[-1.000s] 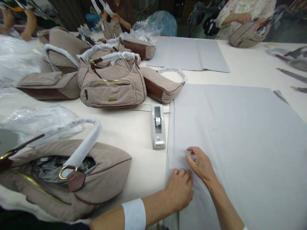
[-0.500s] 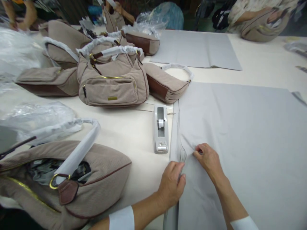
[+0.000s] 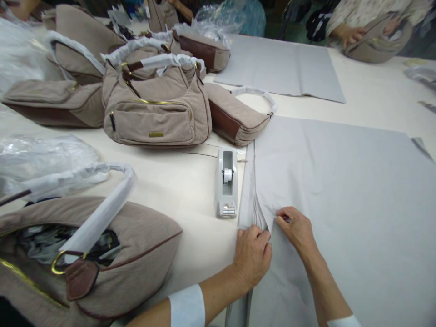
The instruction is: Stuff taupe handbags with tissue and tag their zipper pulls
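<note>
A stack of large grey tissue sheets (image 3: 340, 190) lies on the white table in front of me. My left hand (image 3: 252, 259) pinches the left edge of the stack, where the sheets fan up in ridges. My right hand (image 3: 295, 229) rests just to its right with fingers curled, pinching the top sheet near that edge. A white tape dispenser (image 3: 226, 182) stands just left of the stack. A tan handbag (image 3: 112, 254) with a paper-wrapped handle lies at my near left.
Several tan handbags (image 3: 155, 113) with wrapped handles are grouped at the far left, beside crumpled clear plastic (image 3: 41, 156). Another grey sheet (image 3: 282, 68) lies farther back. Across the table a person's hands (image 3: 350, 34) hold a bag (image 3: 378, 43).
Both my hands shifted along the left edge of the stack and lifted it, so the sheets now fan up between them. The view moved slightly.
</note>
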Demonstrator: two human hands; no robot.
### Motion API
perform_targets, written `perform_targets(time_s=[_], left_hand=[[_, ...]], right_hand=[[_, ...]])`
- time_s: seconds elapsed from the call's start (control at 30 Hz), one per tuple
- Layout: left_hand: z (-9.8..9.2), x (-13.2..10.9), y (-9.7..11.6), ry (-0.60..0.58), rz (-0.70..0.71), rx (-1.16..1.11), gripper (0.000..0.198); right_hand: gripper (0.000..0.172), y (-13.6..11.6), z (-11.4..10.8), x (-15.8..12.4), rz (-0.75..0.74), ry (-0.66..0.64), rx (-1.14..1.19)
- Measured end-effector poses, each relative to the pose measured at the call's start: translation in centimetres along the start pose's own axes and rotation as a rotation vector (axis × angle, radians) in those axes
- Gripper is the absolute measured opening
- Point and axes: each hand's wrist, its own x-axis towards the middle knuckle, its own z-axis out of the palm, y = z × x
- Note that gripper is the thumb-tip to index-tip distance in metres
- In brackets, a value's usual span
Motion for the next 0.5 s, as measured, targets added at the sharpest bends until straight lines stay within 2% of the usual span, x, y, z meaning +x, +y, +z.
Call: perform_targets(time_s=[0.1,0.23,0.3,0.33,0.4,0.5], left_hand=[[0.3,0.5,0.6,0.035,0.042,0.099,0.008],[0.8,0.9,0.7,0.067,0.112,0.142,0.016],[0.9,0.9,0.5,0.015,0.176,0.016,0.014],[0.9,0.9,0.3,-0.023,0.173,-0.115,0.013],[0.6,1.1,0.1,-0.097,0.038,-0.482,0.023],[-0.6,2.2,0.1,-0.178,-0.335,-0.983,0.045]], right_hand=[[0.023,-0.6,-0.5,-0.3,0.011,-0.014,0.017],[0.035,-2.5,-1.8,-2.0,0.036,-0.030,0.002],[0.037,-2.9,-2.4,-2.7,0.111,-0.056,-0.051],[0.031,-3.0,-2.6,-3.0,0.148,-0.079,-0.054],[0.020,-3.3,-2.9,-3.5,0.181,-0.133,0.002],[0.013,-5.4,-2.9,-5.6,0.100,-0.232,0.161]])
